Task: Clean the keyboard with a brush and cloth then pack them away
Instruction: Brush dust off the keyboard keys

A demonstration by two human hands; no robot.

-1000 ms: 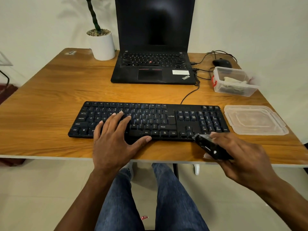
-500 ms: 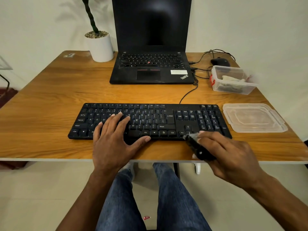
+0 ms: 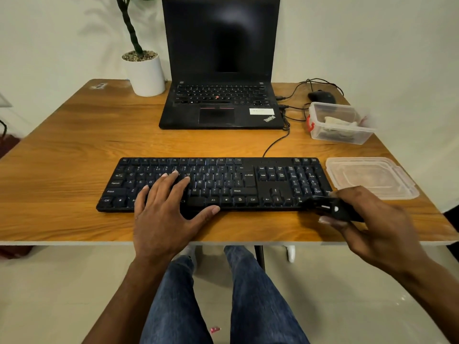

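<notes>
A black keyboard (image 3: pixel 248 180) lies across the near middle of the wooden table (image 3: pixel 74 150). My left hand (image 3: pixel 166 214) rests flat on its left half, fingers spread over the keys, thumb along the front edge. My right hand (image 3: pixel 372 227) grips a small black brush (image 3: pixel 332 208) whose tip sits at the keyboard's front right corner, by the number pad. A light cloth (image 3: pixel 339 121) lies inside the clear plastic box (image 3: pixel 320 134) at the back right.
The box's clear lid (image 3: pixel 372 177) lies flat just right of the keyboard. An open black laptop (image 3: pixel 221 103) stands behind, with cables (image 3: pixel 285 135) and a black mouse (image 3: pixel 321 96) to its right. A white plant pot (image 3: pixel 145 74) stands back left.
My right hand swept the brush left along the keyboard's front edge, then back right to the front right corner. My left hand stayed on the keys.
</notes>
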